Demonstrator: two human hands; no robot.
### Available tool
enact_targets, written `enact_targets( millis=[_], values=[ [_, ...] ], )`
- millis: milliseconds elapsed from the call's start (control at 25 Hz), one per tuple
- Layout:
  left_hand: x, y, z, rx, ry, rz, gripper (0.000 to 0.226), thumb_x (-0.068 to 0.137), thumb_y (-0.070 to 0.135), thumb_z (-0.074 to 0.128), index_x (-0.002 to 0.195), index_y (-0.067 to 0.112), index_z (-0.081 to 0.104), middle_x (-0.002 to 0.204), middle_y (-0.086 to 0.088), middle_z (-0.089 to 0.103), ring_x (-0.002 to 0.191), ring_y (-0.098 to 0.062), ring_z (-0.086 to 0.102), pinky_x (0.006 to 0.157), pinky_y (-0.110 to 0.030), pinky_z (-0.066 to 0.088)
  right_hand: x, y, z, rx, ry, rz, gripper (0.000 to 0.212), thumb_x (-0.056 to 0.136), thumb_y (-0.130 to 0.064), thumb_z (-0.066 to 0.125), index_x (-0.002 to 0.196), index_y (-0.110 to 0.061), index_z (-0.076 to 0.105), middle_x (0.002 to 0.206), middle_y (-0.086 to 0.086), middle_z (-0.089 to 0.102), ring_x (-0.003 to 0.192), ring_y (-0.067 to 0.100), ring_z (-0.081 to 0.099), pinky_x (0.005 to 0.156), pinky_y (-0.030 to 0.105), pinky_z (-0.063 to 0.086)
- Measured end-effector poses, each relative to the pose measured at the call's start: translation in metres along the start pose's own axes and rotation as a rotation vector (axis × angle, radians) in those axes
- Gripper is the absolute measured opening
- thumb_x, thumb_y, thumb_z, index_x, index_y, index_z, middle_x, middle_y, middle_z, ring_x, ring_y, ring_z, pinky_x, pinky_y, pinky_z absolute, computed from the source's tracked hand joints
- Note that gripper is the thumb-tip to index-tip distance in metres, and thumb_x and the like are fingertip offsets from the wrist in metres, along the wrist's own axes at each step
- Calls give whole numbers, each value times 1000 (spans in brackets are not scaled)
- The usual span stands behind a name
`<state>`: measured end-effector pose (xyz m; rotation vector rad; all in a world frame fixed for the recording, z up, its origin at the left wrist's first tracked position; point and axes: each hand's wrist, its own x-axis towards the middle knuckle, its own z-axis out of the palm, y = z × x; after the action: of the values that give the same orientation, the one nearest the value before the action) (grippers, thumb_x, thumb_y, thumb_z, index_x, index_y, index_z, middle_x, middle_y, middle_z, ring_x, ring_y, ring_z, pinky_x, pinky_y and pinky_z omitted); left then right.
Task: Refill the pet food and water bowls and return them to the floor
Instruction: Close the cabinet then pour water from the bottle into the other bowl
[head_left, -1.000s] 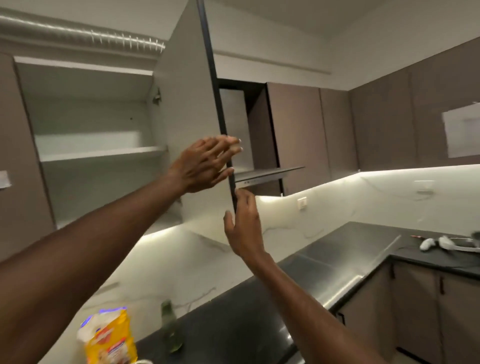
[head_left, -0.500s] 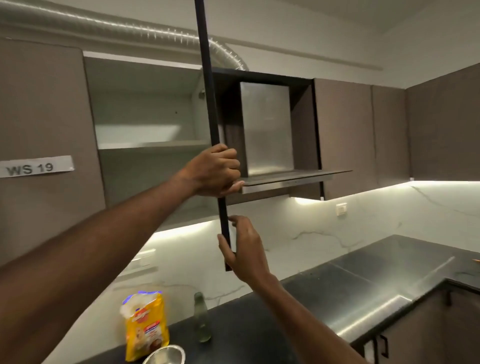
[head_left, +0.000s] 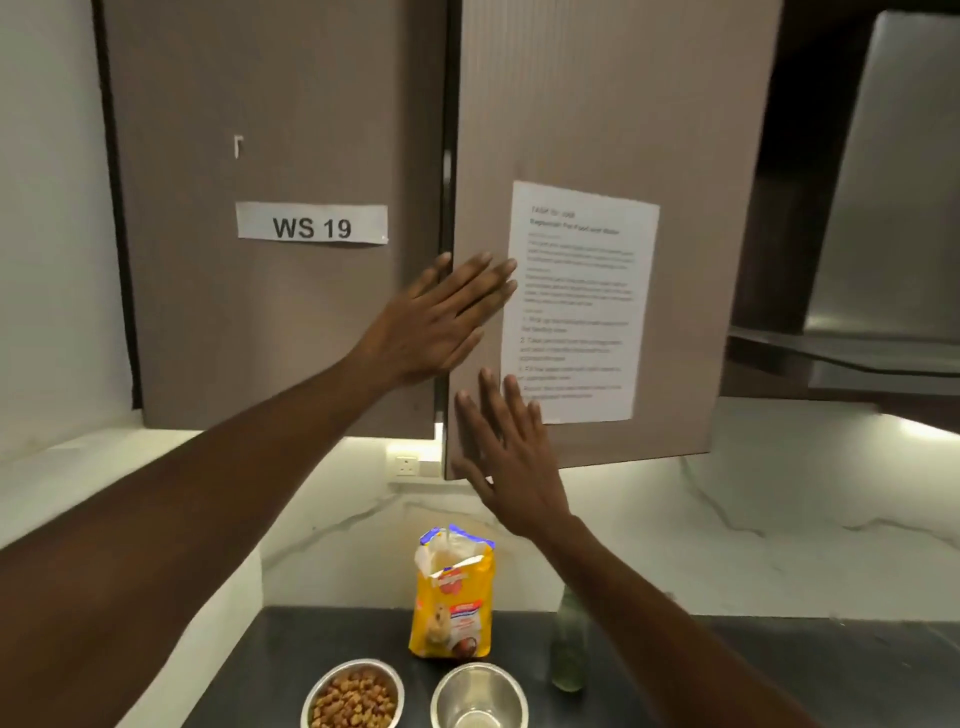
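Observation:
Two steel bowls stand on the dark counter near its front edge: the food bowl (head_left: 353, 693) holds brown kibble, and the water bowl (head_left: 479, 696) to its right looks shiny inside. Behind them an open yellow pet food bag (head_left: 452, 597) stands upright, with a glass bottle (head_left: 569, 644) to its right. My left hand (head_left: 441, 317) lies flat with spread fingers on the left edge of the upper cabinet door (head_left: 597, 130). My right hand (head_left: 504, 447) presses flat on the same door's lower left corner. Neither hand holds anything.
A printed task sheet (head_left: 579, 301) is taped on that door. The neighbouring door (head_left: 270, 156) carries a "WS 19" label. A wall socket (head_left: 406, 465) sits under the cabinets. A steel hood (head_left: 883, 208) is at the right, above the marble backsplash.
The cabinet door has swung from open to nearly shut. Both hands let go of its edge and now press flat on its front. My view dropped toward the counter and bowls.

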<state>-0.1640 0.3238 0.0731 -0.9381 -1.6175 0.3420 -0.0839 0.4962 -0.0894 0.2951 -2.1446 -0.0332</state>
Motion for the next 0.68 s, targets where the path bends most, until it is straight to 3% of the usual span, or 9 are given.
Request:
enact_targets(
  millis=[200, 360, 520, 680],
  values=[
    [-5, 6, 81, -126, 15, -170, 66, 112, 39, 29, 170, 10, 18, 179, -11, 17, 166, -30, 16, 132, -53, 21, 35, 16, 76, -112, 42, 31, 72, 109, -48, 47, 170, -23, 19, 179, 12, 3, 165, 38, -1, 129, 63, 17],
    [-18, 24, 119, -204, 11, -296, 67, 112, 37, 28, 171, 10, 12, 180, -10, 10, 167, -29, 9, 132, -53, 18, 43, 33, 108, -164, 81, 37, 68, 109, -45, 53, 168, -21, 29, 178, 15, 13, 164, 42, 5, 128, 66, 17],
    [-37, 33, 142, -238, 2, -357, 65, 111, 34, 32, 170, 10, 17, 179, -11, 18, 166, -30, 16, 132, -52, 20, 47, 42, 129, -168, 103, 33, 62, 110, -40, 52, 166, -23, 34, 176, 16, 17, 163, 42, 5, 129, 65, 15],
    [-61, 51, 150, -248, 25, -462, 63, 109, 30, 40, 167, 7, 29, 174, -14, 31, 162, -35, 28, 131, -53, 25, 32, 42, 145, -99, 191, 1, 51, 110, -27, 56, 160, -22, 48, 171, 21, 27, 160, 46, 21, 127, 64, 23]
  ],
)
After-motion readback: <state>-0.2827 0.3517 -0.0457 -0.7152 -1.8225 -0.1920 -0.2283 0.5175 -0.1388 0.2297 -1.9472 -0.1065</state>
